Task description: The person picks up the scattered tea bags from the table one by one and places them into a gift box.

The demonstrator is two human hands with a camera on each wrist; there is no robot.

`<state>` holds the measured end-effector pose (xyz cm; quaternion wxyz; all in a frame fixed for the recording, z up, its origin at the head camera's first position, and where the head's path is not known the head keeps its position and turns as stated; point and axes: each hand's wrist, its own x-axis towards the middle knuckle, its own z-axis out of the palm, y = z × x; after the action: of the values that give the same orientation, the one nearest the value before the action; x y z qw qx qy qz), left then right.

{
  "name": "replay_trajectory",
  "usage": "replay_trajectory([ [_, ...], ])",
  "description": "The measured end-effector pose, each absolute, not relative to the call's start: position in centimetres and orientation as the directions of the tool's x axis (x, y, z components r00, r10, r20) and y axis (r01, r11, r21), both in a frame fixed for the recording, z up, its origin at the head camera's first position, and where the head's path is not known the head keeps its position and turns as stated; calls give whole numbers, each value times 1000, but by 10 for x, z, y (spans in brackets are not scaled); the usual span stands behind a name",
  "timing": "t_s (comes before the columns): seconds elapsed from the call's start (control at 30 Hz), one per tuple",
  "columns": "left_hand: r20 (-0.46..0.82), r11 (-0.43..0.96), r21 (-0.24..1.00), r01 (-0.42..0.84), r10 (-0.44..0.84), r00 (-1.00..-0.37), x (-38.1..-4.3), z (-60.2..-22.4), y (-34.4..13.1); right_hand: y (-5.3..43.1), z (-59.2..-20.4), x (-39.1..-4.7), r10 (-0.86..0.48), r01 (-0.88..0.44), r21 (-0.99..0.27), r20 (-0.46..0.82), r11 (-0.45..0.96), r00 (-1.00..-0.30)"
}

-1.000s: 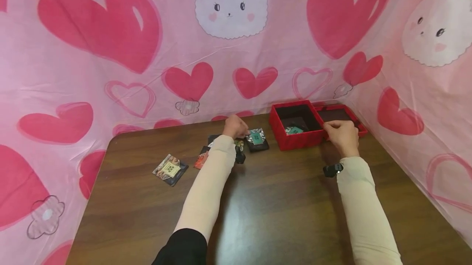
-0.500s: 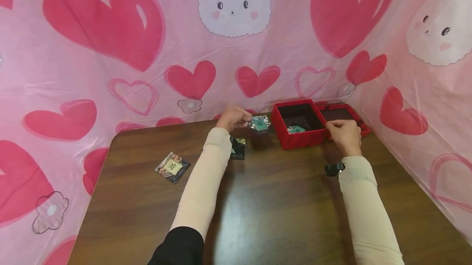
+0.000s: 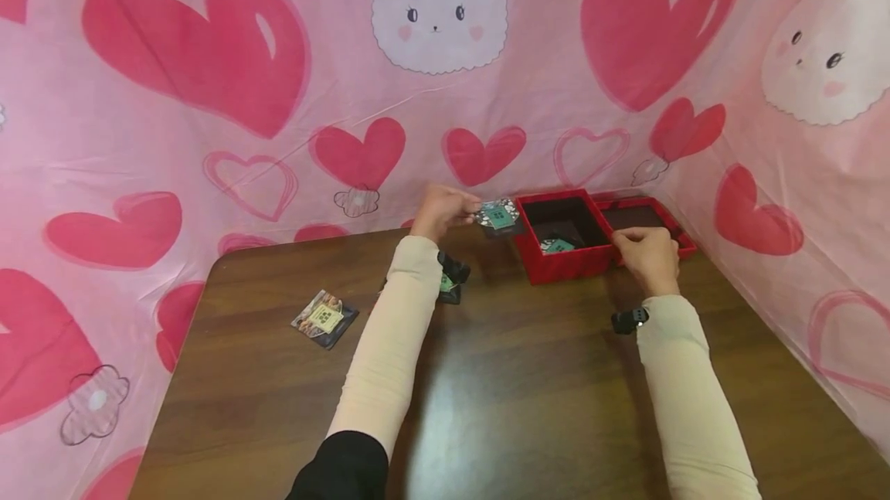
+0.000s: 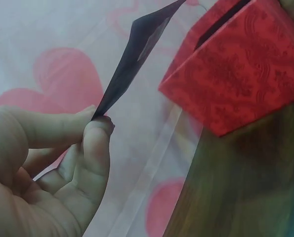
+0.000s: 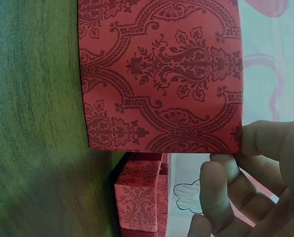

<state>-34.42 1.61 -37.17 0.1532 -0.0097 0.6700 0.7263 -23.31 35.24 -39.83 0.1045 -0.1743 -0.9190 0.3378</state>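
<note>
My left hand [image 3: 445, 210] pinches a small flat packet [image 3: 497, 215] with a teal label by its left edge. The packet is raised above the table, just left of the red box [image 3: 566, 267]; the left wrist view shows its dark underside, thin and tilted. The box stands uncovered with a dark inside, where a similar teal-labelled packet [image 3: 556, 244] lies. My right hand [image 3: 650, 259] holds the near right corner of the box at its rim. In the right wrist view, thumb and fingers meet at that corner of the patterned wall [image 5: 161, 74].
Right of the box lies its red lid [image 3: 633, 215], dark inside facing up. A packet with a cream label [image 3: 324, 318] lies on the table's left part. Another packet [image 3: 450, 293] shows partly beside my left wrist. A pink curtain [image 3: 278, 98] hangs behind the table.
My left hand has lifted the teal-labelled packet off the table and moved it up and right towards the box. The right hand has stayed on the box corner.
</note>
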Motion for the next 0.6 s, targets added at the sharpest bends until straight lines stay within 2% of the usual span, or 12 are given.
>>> replay_trajectory([
  [0.37,-210,-114,963,-243,242,-947,-339,-376,39,353,-400,-233,396,268,-650,55,711,-917],
  [0.6,-251,-112,954,-279,218,-943,-339,-377,51,352,-397,-231,399,268,-657,53,704,-916],
])
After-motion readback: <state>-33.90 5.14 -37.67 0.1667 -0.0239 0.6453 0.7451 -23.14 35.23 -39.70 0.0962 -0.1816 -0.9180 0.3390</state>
